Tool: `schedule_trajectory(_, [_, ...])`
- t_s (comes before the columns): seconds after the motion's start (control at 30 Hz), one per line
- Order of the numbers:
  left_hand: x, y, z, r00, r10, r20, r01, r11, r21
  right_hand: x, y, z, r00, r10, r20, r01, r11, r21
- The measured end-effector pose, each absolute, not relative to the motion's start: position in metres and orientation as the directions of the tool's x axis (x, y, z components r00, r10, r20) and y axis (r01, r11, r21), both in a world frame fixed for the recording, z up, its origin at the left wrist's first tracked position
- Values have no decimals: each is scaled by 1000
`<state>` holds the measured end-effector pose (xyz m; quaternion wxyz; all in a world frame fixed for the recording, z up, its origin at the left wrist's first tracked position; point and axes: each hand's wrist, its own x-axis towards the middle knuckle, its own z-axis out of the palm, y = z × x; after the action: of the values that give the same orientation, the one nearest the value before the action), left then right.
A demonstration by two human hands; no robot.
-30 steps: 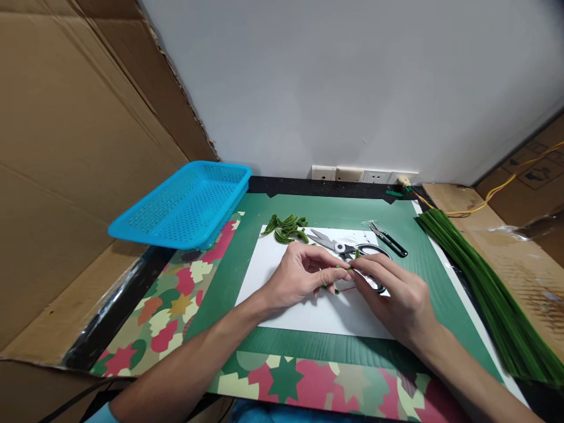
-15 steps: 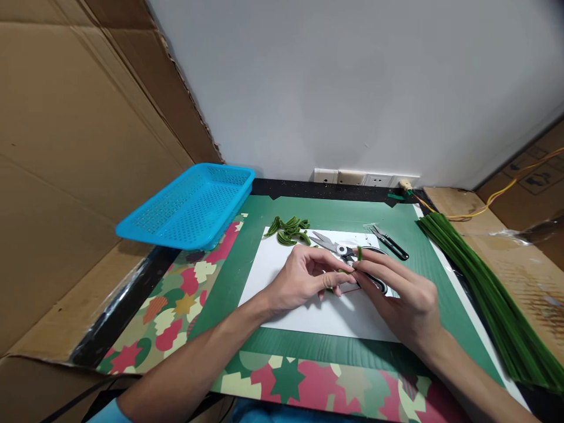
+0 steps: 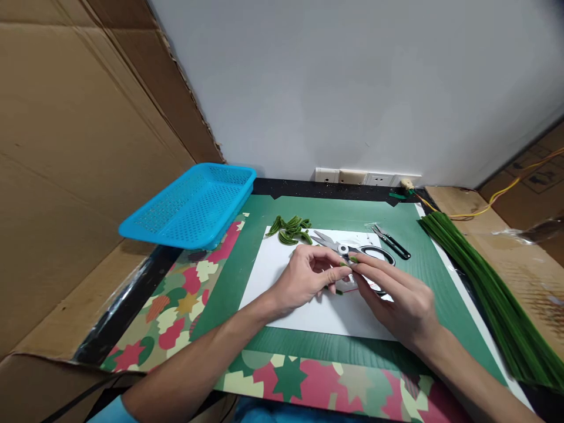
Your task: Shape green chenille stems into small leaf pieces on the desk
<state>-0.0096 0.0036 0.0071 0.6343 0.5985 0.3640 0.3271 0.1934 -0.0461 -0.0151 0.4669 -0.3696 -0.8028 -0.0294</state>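
Over a white sheet of paper (image 3: 277, 305), my left hand (image 3: 299, 279) and my right hand (image 3: 405, 296) meet at the fingertips. Both are closed in a pinch on a short green pipe cleaner (image 3: 353, 259), mostly hidden by the fingers. Another bit of green shows below my left fingers. Just behind the hands lie scissors (image 3: 326, 241) with black-and-white handles, partly covered by my right hand. Several bent green pipe cleaner pieces (image 3: 288, 229) are heaped at the paper's far left corner.
Thread snips (image 3: 396, 245) lie on the green mat (image 3: 335, 211), right of the scissors. A bundle of long green pipe cleaners (image 3: 484, 294) runs along the right edge. A blue perforated basket (image 3: 176, 239) stands at the left. Wall sockets (image 3: 379, 178) line the back.
The pipe cleaner's end stood up above my right fingertips; now it lies lower, against them. My right fingers have come down and closer together. My left hand has barely moved.
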Motion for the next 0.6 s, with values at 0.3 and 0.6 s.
schedule_trajectory(0.3, [-10,9,8,453,889,-66,-75,112,991,195,-43,-7,-271,642,717,622,686,-379])
schedule_trajectory(0.6, [-11,7,3,548,829,-115,34,115,993,193,-44,-10,-286,670,685,683,644,-344])
